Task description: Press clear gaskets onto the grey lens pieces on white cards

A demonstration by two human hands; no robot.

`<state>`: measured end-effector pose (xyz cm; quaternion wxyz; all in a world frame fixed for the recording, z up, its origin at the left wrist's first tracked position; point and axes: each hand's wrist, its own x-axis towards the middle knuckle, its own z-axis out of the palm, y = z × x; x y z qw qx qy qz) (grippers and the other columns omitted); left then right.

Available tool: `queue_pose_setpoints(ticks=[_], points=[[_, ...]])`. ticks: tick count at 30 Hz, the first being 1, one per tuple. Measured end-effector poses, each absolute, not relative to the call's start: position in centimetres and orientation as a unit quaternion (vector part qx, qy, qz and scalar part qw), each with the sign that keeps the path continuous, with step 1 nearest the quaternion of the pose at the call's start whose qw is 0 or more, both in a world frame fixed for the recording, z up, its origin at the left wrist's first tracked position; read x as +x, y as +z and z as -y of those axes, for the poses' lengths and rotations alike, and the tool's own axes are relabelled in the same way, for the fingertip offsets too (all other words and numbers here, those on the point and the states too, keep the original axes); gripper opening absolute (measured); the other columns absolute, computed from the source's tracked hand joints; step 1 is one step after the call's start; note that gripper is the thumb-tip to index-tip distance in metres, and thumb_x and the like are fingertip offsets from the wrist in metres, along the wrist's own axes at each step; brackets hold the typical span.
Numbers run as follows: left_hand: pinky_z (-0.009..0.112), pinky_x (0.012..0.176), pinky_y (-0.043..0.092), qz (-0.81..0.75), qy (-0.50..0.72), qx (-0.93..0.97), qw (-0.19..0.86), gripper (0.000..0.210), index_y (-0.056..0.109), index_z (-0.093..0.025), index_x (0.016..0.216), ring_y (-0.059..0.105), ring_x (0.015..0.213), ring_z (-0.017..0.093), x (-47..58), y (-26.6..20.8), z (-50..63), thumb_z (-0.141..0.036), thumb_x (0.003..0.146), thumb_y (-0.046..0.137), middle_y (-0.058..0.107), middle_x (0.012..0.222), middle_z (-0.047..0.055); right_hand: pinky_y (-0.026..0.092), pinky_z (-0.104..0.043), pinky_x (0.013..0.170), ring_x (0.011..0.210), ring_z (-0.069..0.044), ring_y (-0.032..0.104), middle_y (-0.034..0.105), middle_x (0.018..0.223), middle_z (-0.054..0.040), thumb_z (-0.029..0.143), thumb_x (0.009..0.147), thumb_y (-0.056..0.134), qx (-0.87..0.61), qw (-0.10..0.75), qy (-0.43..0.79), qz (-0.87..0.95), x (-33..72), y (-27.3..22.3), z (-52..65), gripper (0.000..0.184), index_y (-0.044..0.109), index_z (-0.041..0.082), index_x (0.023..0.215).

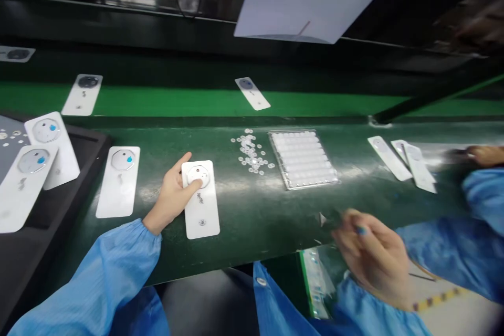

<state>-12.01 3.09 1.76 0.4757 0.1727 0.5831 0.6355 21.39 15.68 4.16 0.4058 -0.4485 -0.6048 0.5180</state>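
My left hand [173, 194] grips a white phone back cover [202, 215] by its upper left side, the thumb pressing on its round camera ring. Blurred by motion, my right hand [374, 254] is raised over the bench's front edge with its fingers pinched. A small blue spot shows at the fingertips; what they hold I cannot make out. Left of my left hand lies another white cover [118, 189] with a blue dot in its ring. Small clear rings [252, 152] lie scattered beyond my hands, beside a clear tray [305, 160] with rows of white pieces.
Two covers [53, 152] with blue dots rest on a black tray [84, 168] at left. Several covers [389, 157] lie at right near a co-worker's hand [486, 155]. More covers [252, 93] lie on the green strip behind. A white sheet [315, 0] hangs above.
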Motion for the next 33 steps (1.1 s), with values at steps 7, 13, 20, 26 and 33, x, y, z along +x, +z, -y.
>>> queue_pose_setpoints(ticks=[7, 13, 20, 26, 33], points=[[0.027, 0.068, 0.057, -0.604, 0.625, 0.178, 0.461, 0.11, 0.029, -0.011, 0.161, 0.072, 0.077, 0.02, -12.2, 1.8, -3.6, -0.025, 0.067, 0.085, 0.077, 0.1, 0.01, 0.047, -0.037, 0.049, 0.043, -0.019, 0.045, 0.055, 0.053, -0.0034, 0.052, 0.085, 0.054, -0.674, 0.326, 0.094, 0.656, 35.8, -5.1, -13.3, 0.042, 0.064, 0.024, 0.056], [0.029, 0.069, 0.059, -0.612, 0.62, 0.195, 0.45, 0.111, 0.029, -0.011, 0.162, 0.073, 0.079, 0.022, -12.1, 2.0, -3.5, -0.025, 0.067, 0.085, 0.078, 0.101, 0.011, 0.054, -0.043, 0.074, 0.078, -0.03, 0.069, 0.074, 0.085, -0.0165, 0.043, 0.094, 0.054, -0.629, 0.402, 0.003, 0.666, 27.0, -4.6, -13.9, 0.037, 0.076, 0.014, 0.09], [0.027, 0.065, 0.057, -0.612, 0.62, 0.2, 0.448, 0.112, 0.026, -0.011, 0.162, 0.073, 0.073, 0.02, -12.2, 1.9, -3.3, -0.026, 0.068, 0.085, 0.078, 0.094, 0.009, 0.058, -0.036, 0.081, 0.091, -0.023, 0.07, 0.071, 0.104, -0.0116, 0.035, 0.104, 0.047, -0.368, 0.315, 0.15, 0.862, 11.4, -1.5, -18.6, 0.036, 0.074, 0.02, 0.122], [0.024, 0.064, 0.056, -0.593, 0.637, 0.193, 0.453, 0.111, 0.025, -0.01, 0.162, 0.07, 0.07, 0.016, -11.8, 1.7, -3.1, -0.022, 0.068, 0.084, 0.076, 0.09, 0.006, 0.059, -0.04, 0.082, 0.088, -0.024, 0.069, 0.069, 0.104, -0.0138, 0.036, 0.106, 0.049, -0.33, 0.27, 0.121, 0.896, 12.8, -2.2, -16.6, 0.036, 0.075, 0.016, 0.119], [0.027, 0.064, 0.059, -0.562, 0.653, 0.22, 0.458, 0.116, 0.011, -0.018, 0.166, 0.072, 0.07, 0.018, -11.6, 1.0, -3.0, -0.023, 0.075, 0.082, 0.075, 0.082, 0.003, 0.06, -0.038, 0.075, 0.089, -0.023, 0.067, 0.068, 0.109, -0.014, 0.043, 0.096, 0.069, -0.218, 0.209, 0.195, 0.933, 18.6, -0.8, -8.7, 0.043, 0.068, 0.019, 0.132]])
